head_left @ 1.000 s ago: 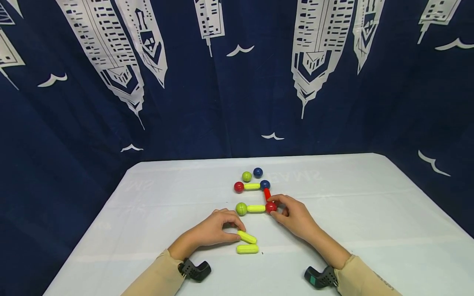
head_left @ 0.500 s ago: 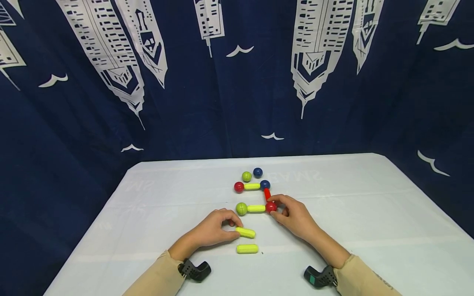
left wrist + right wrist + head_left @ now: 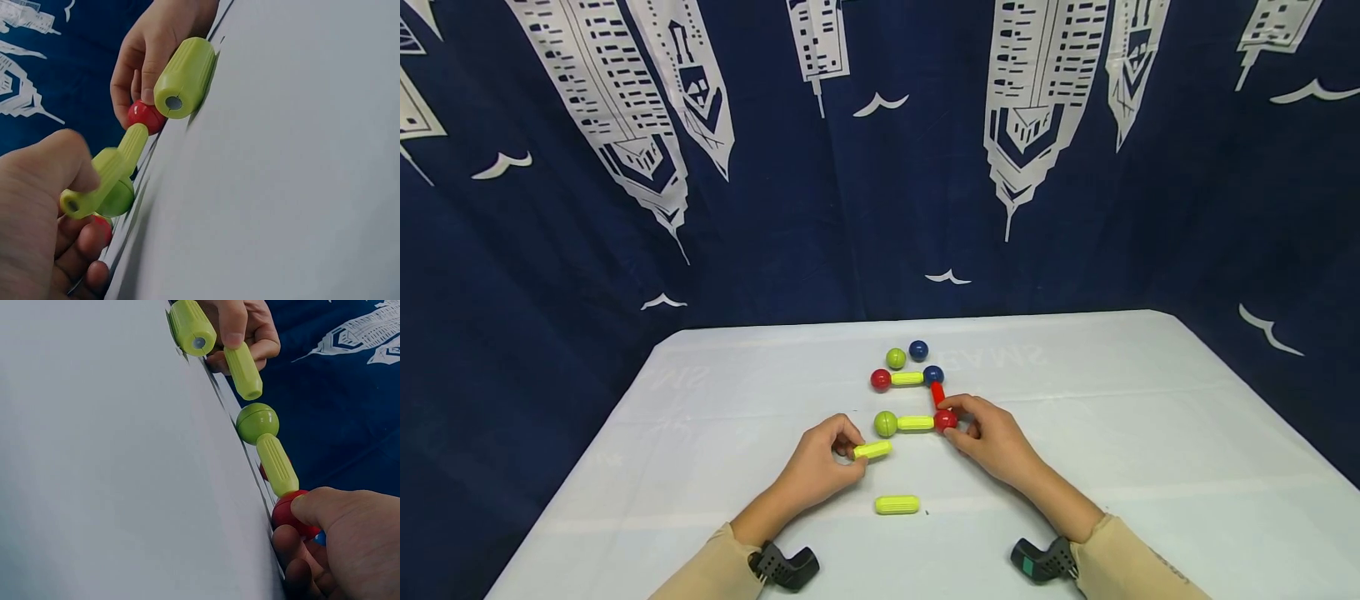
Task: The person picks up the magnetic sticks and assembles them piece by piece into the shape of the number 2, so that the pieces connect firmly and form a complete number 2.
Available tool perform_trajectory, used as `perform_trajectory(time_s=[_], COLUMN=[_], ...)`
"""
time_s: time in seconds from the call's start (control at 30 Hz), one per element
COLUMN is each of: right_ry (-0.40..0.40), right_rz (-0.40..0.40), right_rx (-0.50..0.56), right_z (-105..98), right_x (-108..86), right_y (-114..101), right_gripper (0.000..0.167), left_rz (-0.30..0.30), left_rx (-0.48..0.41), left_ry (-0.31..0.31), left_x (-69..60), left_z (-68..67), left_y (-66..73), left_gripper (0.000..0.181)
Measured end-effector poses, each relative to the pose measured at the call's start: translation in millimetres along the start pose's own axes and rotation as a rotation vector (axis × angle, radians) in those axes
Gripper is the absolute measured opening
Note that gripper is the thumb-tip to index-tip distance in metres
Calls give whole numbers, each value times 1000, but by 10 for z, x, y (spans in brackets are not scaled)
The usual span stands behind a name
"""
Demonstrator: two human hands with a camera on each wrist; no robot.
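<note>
Between thumb and fingers, the left hand point(image 3: 822, 463) pinches a yellow-green rod point(image 3: 872, 450), just below and left of a green ball point(image 3: 886, 423). In the right wrist view a small gap separates that held rod point(image 3: 244, 372) from the green ball point(image 3: 257, 423). The right hand point(image 3: 996, 440) pinches a red ball point(image 3: 945, 420), which a yellow-green rod point(image 3: 915, 423) joins to the green ball. From the red ball a red rod point(image 3: 937, 395) runs up to a blue ball point(image 3: 933, 375), joined by another yellow-green rod point(image 3: 907, 378) to a second red ball point(image 3: 881, 380).
One loose yellow-green rod point(image 3: 897, 505) lies on the white table point(image 3: 700, 500) nearer the person. A loose green ball point(image 3: 896, 358) and a loose blue ball point(image 3: 918, 350) sit behind the joined pieces. Dark blue cloth point(image 3: 850, 208) with white prints hangs beyond the table.
The left hand has lifted its rod up and leftward from beside the loose rod, and the rod's angle has turned. The right hand still grips the red ball in the same place.
</note>
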State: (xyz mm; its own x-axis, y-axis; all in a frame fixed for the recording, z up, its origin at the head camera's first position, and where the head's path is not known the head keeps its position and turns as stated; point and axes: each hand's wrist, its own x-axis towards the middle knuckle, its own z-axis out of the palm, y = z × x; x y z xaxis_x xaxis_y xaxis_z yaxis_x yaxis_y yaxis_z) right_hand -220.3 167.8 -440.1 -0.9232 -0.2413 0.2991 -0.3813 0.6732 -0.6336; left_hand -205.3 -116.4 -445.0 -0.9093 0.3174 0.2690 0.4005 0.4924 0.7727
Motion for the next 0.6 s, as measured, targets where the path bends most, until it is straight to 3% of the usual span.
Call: perform_trajectory(time_s=[0.23, 0.6], right_ry=[1, -3], right_rz=[2, 1], right_rx=[-2, 10], right_z=[-8, -4], right_x=[2, 1], right_y=[-7, -9], right_gripper=[35, 35], left_rz=[-26, -25], left_rx=[4, 5], left_ry=[78, 86], left_x=[25, 22], left_z=[-5, -1], left_y=[11, 15], left_gripper=[24, 24])
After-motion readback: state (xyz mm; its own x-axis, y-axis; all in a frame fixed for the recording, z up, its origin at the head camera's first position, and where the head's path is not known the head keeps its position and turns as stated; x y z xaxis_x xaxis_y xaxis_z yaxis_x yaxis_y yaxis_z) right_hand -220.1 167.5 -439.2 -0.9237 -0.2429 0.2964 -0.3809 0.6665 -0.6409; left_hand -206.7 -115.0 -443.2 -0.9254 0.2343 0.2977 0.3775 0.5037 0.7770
